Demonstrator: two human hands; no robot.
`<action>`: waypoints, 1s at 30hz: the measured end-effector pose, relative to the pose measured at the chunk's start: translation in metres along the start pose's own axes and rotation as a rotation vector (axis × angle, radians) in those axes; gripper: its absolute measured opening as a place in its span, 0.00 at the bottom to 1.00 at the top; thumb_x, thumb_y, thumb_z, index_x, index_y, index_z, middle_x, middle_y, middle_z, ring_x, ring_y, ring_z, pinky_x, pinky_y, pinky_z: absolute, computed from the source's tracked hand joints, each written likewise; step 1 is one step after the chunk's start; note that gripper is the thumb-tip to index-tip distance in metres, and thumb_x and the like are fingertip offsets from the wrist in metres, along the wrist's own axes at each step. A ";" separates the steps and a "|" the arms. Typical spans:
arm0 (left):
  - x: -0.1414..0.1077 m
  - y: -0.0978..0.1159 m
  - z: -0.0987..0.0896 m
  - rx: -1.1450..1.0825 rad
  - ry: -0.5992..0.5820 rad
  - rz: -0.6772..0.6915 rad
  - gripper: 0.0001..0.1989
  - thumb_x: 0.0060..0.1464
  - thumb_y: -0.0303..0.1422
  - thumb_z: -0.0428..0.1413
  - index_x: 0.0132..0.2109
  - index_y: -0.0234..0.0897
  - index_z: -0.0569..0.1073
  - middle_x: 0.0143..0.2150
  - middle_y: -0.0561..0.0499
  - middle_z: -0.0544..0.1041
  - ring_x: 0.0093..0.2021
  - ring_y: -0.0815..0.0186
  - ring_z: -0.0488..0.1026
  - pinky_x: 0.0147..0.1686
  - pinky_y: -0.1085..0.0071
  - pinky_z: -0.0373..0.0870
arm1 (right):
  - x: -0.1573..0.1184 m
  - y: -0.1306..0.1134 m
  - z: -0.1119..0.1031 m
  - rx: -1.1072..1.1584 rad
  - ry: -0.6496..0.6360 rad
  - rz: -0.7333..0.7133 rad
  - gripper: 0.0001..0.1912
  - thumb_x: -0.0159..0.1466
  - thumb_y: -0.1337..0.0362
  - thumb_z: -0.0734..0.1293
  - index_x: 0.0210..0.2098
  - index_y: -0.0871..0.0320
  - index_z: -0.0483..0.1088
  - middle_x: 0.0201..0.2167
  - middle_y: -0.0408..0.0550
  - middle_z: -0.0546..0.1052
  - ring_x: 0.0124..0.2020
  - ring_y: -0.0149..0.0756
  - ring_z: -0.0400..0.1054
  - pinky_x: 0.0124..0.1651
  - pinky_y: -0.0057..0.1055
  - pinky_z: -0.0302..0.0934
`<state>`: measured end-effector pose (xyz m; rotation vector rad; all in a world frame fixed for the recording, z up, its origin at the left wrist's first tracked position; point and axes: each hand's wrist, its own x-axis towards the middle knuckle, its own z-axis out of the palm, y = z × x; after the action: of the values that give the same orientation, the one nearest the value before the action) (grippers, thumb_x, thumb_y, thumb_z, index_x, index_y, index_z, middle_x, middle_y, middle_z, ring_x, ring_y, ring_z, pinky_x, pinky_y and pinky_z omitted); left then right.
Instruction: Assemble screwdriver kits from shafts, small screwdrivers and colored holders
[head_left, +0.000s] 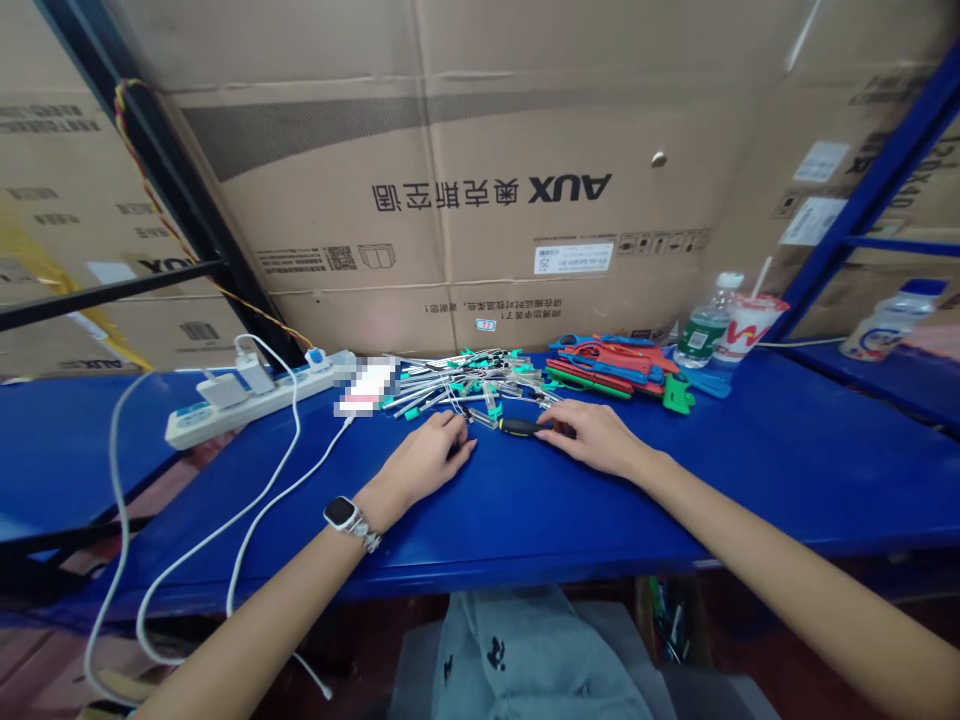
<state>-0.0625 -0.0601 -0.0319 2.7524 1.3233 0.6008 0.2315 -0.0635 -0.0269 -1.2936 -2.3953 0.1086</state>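
My right hand (596, 437) is closed over one end of a black and yellow screwdriver handle (519, 428), which lies low over the blue table and points left. My left hand (429, 458) rests on the table with curled fingers. Whatever may be in its fingers is hidden. Just beyond its fingertips lies a small clear and metal piece (484, 418), near the screwdriver handle's tip. Behind both hands spreads a pile of thin silver rods with green ends (457, 378).
Red, blue and green flat plastic pieces (611, 362) are heaped at right, beside a water bottle (705, 325) and a drink cup (750, 328). A power strip (255, 402) with white cables and a blurred-out phone (367, 385) lie left. Cardboard (480, 130) stands behind.
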 end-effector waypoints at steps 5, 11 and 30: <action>0.024 -0.017 0.008 -0.060 0.003 -0.029 0.09 0.67 0.33 0.49 0.35 0.38 0.64 0.38 0.47 0.69 0.37 0.60 0.69 0.38 0.63 0.68 | 0.013 0.006 0.004 -0.104 0.031 -0.041 0.12 0.72 0.57 0.63 0.47 0.54 0.76 0.46 0.50 0.80 0.47 0.43 0.74 0.44 0.36 0.66; 0.042 -0.020 0.012 -0.053 0.024 -0.073 0.09 0.66 0.33 0.50 0.35 0.38 0.65 0.37 0.46 0.70 0.37 0.59 0.69 0.38 0.63 0.66 | 0.027 0.009 0.015 -0.135 0.086 -0.007 0.14 0.73 0.60 0.60 0.46 0.58 0.76 0.45 0.55 0.79 0.48 0.47 0.72 0.51 0.43 0.65; 0.021 0.004 0.004 -0.291 -0.084 0.035 0.10 0.64 0.37 0.53 0.34 0.38 0.68 0.28 0.54 0.71 0.26 0.68 0.66 0.28 0.70 0.59 | -0.001 0.013 -0.006 0.035 0.094 -0.005 0.08 0.70 0.61 0.66 0.46 0.55 0.73 0.45 0.53 0.75 0.46 0.44 0.71 0.51 0.45 0.63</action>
<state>-0.0459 -0.0463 -0.0283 2.5395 1.0771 0.6174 0.2441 -0.0573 -0.0253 -1.2486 -2.3071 0.0863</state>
